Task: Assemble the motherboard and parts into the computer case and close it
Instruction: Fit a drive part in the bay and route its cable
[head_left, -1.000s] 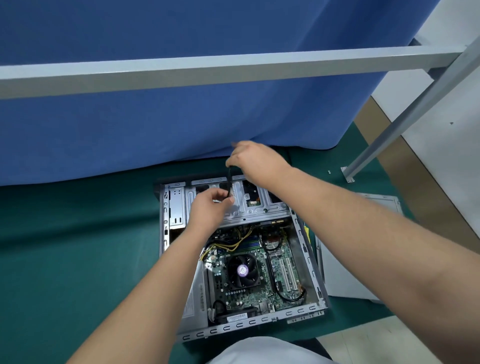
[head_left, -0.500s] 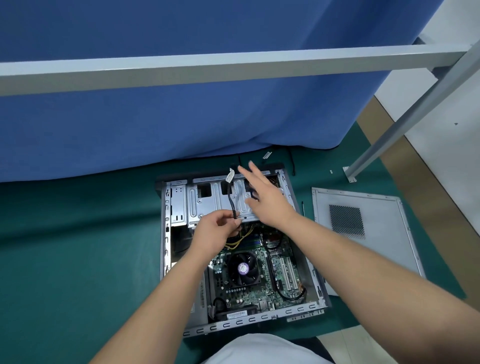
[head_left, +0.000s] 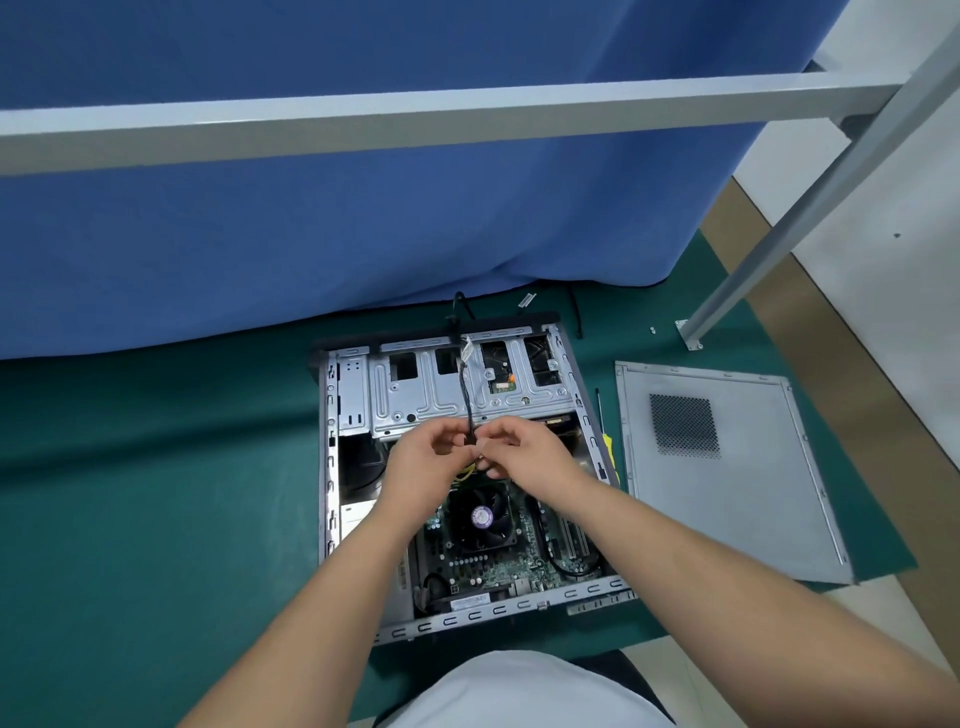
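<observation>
A black cable (head_left: 464, 387) is being pinched at frame centre by both hands, left hand (head_left: 426, 462) and right hand (head_left: 524, 457), fingers curled round its lower end. The cable is running up over the metal drive cage (head_left: 441, 395) to the case's far edge. The open case (head_left: 332, 467) is lying flat on the green mat (head_left: 156, 493), centre frame. The motherboard (head_left: 493, 561) is sitting inside it, lower half, with the fan (head_left: 480, 517) just below the hands. The side panel (head_left: 727, 467) is lying flat at right, beside the case. A screwdriver (head_left: 605, 441) is lying between case and panel. A blue curtain (head_left: 311, 234) is hanging across the upper frame.
</observation>
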